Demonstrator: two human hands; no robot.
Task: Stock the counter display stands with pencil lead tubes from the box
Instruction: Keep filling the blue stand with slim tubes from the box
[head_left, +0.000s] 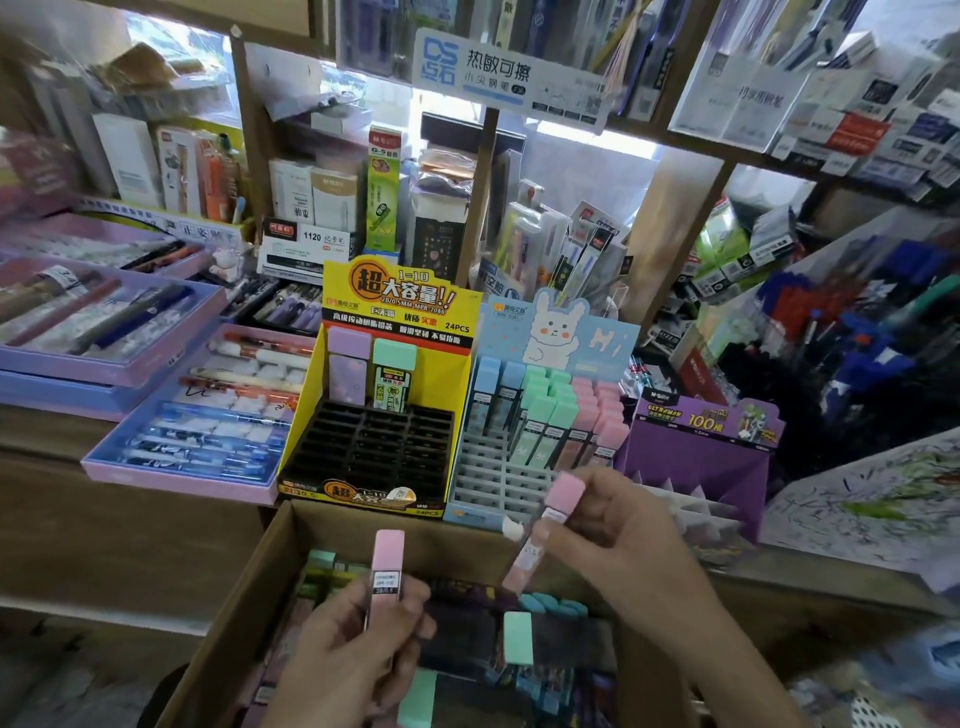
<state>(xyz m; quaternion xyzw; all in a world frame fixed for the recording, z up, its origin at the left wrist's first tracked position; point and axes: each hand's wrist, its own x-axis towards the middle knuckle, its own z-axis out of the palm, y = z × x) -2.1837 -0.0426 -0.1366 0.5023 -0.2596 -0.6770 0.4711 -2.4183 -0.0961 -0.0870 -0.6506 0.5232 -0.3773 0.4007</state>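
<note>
A: Which step is this?

B: Carrying, I'd judge. The right hand (613, 535) pinches a pink tube (551, 522) between thumb and fingertips. The tube is tilted, just in front of the rabbit stand (550, 332) and above its empty grey slots (488, 467). The left hand (363, 629) has its fingers curled round a second pink tube (388, 564), held upright nearer the person, over the cardboard box (249, 587).

A: And the rest of the stock?

B: In the box, directly below the rabbit stand's front edge. A mint tube (518, 636) stands up among the others.

A: What does the next move need?

B: Probably turning the right-hand tube upright and lowering it into a free slot in the pink column, on the stand's right side. The cells look narrow, so it wants a straight drop.

A: Anything in the way?

B: The standing pink row (597, 421) behind the free slots could get knocked. Just left of the rabbit stand is a yellow stand (400, 296), mostly empty. Just right of it is a purple stand (701, 441). Pen trays (156, 457) lie farther left.
</note>
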